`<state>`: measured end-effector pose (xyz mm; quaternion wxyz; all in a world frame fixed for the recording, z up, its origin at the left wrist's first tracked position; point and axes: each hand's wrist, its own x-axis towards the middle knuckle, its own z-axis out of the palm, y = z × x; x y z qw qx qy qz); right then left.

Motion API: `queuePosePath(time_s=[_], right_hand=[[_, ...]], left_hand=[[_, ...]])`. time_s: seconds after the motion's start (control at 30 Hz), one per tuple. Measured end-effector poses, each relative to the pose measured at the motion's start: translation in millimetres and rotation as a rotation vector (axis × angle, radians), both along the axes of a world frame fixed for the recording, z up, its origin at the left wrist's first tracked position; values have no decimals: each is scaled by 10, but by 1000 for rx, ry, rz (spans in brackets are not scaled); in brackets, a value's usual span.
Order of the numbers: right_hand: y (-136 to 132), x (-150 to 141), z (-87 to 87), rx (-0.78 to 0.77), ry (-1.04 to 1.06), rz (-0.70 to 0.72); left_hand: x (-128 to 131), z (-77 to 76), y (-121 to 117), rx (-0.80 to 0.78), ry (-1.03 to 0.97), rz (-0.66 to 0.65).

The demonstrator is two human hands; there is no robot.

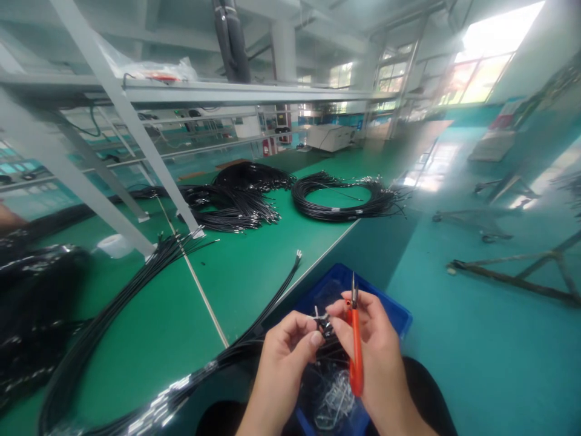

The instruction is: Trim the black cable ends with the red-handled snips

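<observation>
My left hand (293, 345) pinches the ends of some black cables (325, 327) near the lower middle. Fingertips of my right hand (372, 330) meet the same ends from the other side. Held in the right palm is a pair of pliers (356, 345) with orange-red handles, its narrow metal jaws pointing up. Below both hands a blue bin (402, 315) contains small clear and white scraps (336, 399). A long bundle of black cables (218, 357) runs from the lower left along the table edge toward my hands.
Coiled black cables (336, 213) and heaped black cables (236, 212) lie on the green table (245, 266). A metal shelf frame (131, 145) rises at the left, with a white roll (115, 245) by its foot. Wheeled stands (512, 278) occupy the right floor.
</observation>
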<state>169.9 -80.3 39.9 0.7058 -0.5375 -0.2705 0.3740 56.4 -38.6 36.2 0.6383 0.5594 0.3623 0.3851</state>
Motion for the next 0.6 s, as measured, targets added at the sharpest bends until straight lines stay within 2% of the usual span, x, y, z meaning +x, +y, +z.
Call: queuePosePath(time_s=[0.17,0.33,0.47,0.53,0.6], right_hand=[[-10,-17,-141,99,-361,26],[-4,-38,-193,131,-623,-58],[6,-7,-172,312,-917,-149],[14,26,-196,411,-991,-176],[0,65,-250,446,-1011,-205]], left_hand=[[7,24,-4,-1,-15,-22],[-5,31,-29,0,-13,-30],[0,6,-57,16,-40,14],[1,-7,-57,-8,-74,56],[-4,-6,-41,-31,-100,96]])
